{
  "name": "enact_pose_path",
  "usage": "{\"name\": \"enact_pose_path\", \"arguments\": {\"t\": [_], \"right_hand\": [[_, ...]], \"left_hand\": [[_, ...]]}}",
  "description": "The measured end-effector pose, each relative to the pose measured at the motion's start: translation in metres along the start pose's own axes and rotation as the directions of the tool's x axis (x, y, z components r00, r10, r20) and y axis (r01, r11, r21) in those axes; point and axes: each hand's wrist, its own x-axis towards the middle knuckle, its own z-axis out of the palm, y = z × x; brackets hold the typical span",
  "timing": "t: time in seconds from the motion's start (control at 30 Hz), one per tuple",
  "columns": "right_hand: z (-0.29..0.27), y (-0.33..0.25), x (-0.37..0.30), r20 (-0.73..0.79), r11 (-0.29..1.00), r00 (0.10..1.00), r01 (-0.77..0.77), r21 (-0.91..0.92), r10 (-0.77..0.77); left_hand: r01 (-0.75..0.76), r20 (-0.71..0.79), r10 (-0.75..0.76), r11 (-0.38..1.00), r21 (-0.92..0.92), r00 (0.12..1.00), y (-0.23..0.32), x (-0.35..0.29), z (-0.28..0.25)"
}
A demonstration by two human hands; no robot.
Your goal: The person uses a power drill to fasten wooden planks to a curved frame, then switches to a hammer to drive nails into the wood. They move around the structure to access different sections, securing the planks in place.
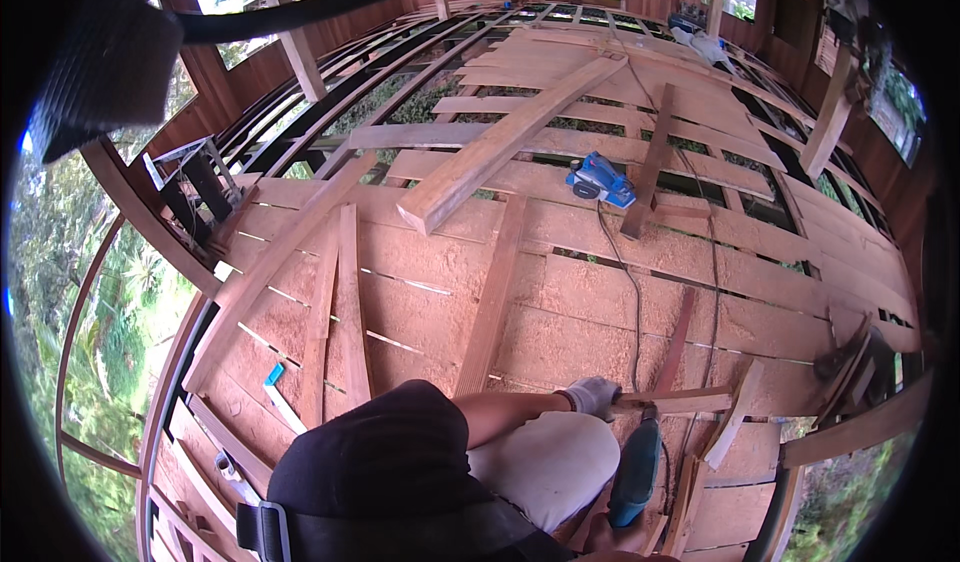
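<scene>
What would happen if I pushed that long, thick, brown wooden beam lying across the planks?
The long, thick, brown wooden beam would probably feel heavy, being so chunky. It's likely stiff, since it looks solid. Its flat sides suggest sliding, not rolling.

Ahead of my left hand [594, 398] I have open floor [568, 327] between the beam [495, 297] and the cord [637, 332], up to the planer [603, 180], while on that hand's right the batten [685, 400], the tool [636, 470] and a slanting slat [735, 414] crowd my way.
</scene>
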Motion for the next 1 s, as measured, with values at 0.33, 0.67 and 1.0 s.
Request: {"name": "enact_pose_path", "arguments": {"t": [0.33,0.67,1.0], "right_hand": [[-0.026,0.008,-0.006,0.151,0.879,0.973,0.222,-0.422,-0.173],[-0.02,-0.003,-0.011,0.069,0.963,0.961,-0.264,-0.059,0.268],[-0.038,0.007,-0.015,0.088,0.833,0.992,0.127,-0.538,-0.095]], "left_hand": [[-0.098,0.097,0.08,0.974,0.206,0.992,-0.007,0.019,0.009],[-0.054,0.096,0.047,0.996,0.069,0.994,0.021,0.019,0.033],[-0.146,0.169,0.118,0.976,0.164,0.979,0.022,0.037,0.028]]}}
